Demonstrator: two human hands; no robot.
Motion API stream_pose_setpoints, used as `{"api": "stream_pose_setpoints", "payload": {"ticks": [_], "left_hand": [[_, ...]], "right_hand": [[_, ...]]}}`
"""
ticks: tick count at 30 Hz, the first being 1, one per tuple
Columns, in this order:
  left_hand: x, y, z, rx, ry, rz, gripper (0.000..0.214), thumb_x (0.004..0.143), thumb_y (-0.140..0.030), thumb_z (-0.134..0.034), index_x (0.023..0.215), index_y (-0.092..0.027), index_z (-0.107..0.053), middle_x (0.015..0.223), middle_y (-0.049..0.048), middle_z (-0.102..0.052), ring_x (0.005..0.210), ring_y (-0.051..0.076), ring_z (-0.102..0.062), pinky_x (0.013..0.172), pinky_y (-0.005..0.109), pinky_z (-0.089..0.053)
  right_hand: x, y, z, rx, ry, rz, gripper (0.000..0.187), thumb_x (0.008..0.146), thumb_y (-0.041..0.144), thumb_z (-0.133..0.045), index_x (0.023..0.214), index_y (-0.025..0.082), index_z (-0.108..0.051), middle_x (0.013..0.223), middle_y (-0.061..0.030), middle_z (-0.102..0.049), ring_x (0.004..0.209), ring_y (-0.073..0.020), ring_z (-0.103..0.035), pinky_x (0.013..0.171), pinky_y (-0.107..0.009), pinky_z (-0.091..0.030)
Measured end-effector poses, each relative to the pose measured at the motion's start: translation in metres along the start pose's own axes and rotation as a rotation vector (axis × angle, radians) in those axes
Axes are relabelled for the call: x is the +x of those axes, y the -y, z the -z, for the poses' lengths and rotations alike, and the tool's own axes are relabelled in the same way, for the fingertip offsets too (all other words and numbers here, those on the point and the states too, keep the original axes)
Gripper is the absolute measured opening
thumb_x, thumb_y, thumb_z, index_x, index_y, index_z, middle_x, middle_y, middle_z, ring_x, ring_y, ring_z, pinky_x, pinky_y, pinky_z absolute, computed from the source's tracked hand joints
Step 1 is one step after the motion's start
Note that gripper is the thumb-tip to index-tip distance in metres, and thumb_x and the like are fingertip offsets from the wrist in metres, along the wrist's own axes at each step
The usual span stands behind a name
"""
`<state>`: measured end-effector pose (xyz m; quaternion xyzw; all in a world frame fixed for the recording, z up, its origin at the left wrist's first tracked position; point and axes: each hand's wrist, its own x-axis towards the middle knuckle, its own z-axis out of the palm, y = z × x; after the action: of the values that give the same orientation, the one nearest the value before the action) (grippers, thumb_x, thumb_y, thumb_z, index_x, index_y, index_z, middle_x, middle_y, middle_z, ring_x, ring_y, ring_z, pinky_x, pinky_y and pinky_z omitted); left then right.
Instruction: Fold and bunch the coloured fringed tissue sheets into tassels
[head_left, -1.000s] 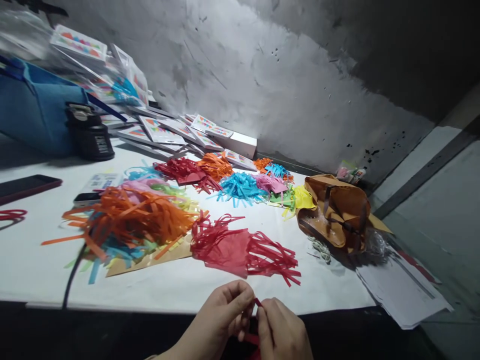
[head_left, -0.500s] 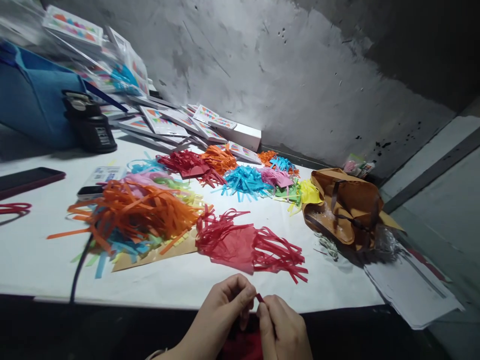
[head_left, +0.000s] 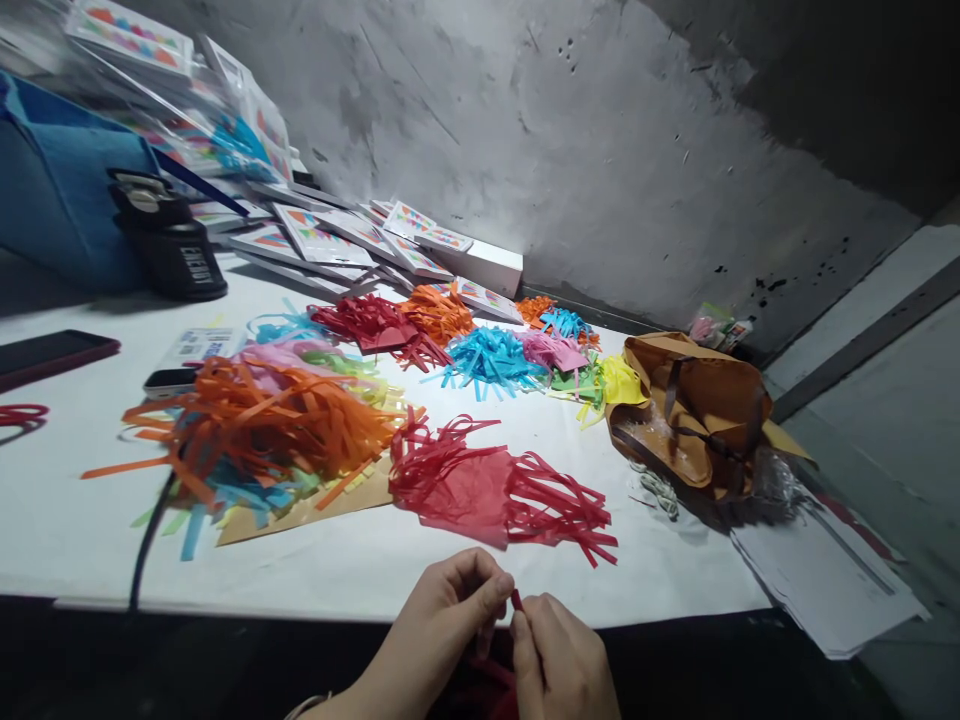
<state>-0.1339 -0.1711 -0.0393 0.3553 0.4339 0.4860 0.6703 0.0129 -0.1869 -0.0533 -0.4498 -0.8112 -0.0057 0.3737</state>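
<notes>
My left hand (head_left: 461, 610) and my right hand (head_left: 559, 650) meet at the table's front edge, each closed in a pinch. Between their fingertips shows a short piece of dark red tissue paper (head_left: 517, 600), pinched by both. More red paper hangs below, mostly hidden by my hands. Just beyond them on the table lies a red tissue-paper tassel (head_left: 469, 490), its fringe spread to both sides. To its left is a heap of orange tissue strips (head_left: 285, 420) over blue, pink and green ones, partly on a brown sheet (head_left: 322, 512).
Behind lie more fringed bundles, among them a blue tassel (head_left: 495, 358) and a yellow tassel (head_left: 621, 380). A brown bag (head_left: 690, 410) and white papers (head_left: 825, 580) are right. A black bottle (head_left: 169, 240), a phone (head_left: 56, 355) and stacked printed packs (head_left: 322, 240) are left.
The view has shifted slightly. My hands stay pinched together, and the red piece between them has turned a little more upright. Less red paper shows below them.
</notes>
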Motion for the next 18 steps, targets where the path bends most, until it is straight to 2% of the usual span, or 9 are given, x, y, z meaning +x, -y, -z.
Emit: {"api": "stream_pose_setpoints", "payload": {"ticks": [10,14,18], "left_hand": [[0.0003,0.0014,-0.0015,-0.172,0.079,0.089,0.055,0.067,-0.063,-0.085,0.066,-0.018,-0.054,0.049,-0.0071,-0.048,0.043,0.006,-0.037,0.042,0.017,-0.031],[-0.0014,-0.0029,-0.0023,-0.223,0.083,0.117,0.052,0.065,-0.057,-0.089,0.068,-0.016,-0.058,0.052,-0.0070,-0.047,0.046,0.006,-0.036,0.041,0.016,-0.034],[-0.0025,-0.0060,-0.0001,-0.251,0.108,0.159,0.047,0.065,-0.050,-0.093,0.072,-0.014,-0.064,0.058,-0.0036,-0.053,0.051,0.007,-0.042,0.044,0.016,-0.041]], "right_hand": [[0.0003,-0.0047,0.0046,0.392,0.154,-0.195,0.036,0.106,0.029,-0.036,0.076,0.024,-0.054,0.065,0.0047,-0.062,0.057,-0.0096,-0.060,0.058,-0.018,-0.041],[-0.0037,-0.0055,0.0011,0.328,0.133,-0.193,0.037,0.107,0.031,-0.035,0.078,0.024,-0.056,0.067,0.0043,-0.063,0.059,-0.0100,-0.062,0.059,-0.019,-0.041],[-0.0085,-0.0091,-0.0036,0.195,0.094,-0.141,0.038,0.108,0.028,-0.032,0.079,0.023,-0.056,0.068,0.0028,-0.062,0.059,-0.0118,-0.062,0.060,-0.022,-0.041]]}}
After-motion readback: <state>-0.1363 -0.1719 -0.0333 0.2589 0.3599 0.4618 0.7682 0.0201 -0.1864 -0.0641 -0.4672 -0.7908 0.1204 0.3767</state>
